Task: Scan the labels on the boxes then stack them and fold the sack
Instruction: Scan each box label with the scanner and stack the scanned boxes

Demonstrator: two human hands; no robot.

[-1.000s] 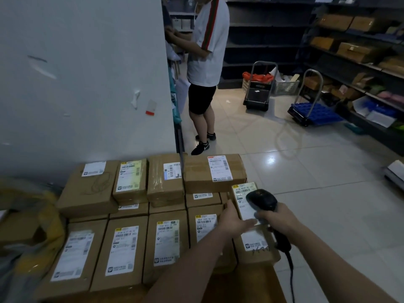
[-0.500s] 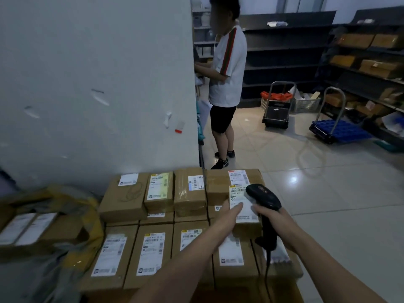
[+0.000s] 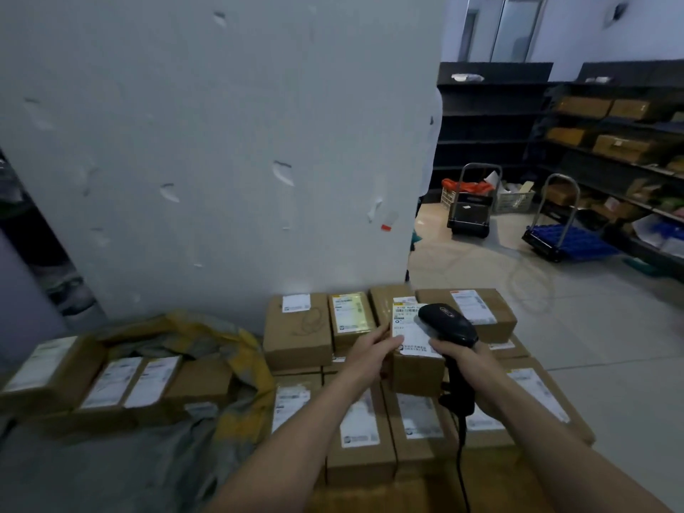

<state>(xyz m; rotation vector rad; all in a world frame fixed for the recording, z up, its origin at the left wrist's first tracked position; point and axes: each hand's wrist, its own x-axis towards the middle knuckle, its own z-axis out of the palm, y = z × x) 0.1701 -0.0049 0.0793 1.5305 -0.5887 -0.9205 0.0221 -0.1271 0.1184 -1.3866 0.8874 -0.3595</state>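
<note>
Right hand (image 3: 467, 368) wrapped round black corded barcode scanner (image 3: 448, 324). Left hand (image 3: 370, 351) holds 1 small brown cardboard box (image 3: 416, 370) by its left side, label up, above the stacked brown cartons (image 3: 298, 329). Probably light and stiff: grip side faces, not label. Crumpled yellow-grey sack (image 3: 225, 349) lies left.

view: head-worn; facing: forward, down; range: close over boxes (image 3: 298, 329)

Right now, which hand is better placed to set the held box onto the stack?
Left. The left hand grips the small box by its side, over the stacked boxes; the right hand is full, wrapped round the scanner handle.
</note>
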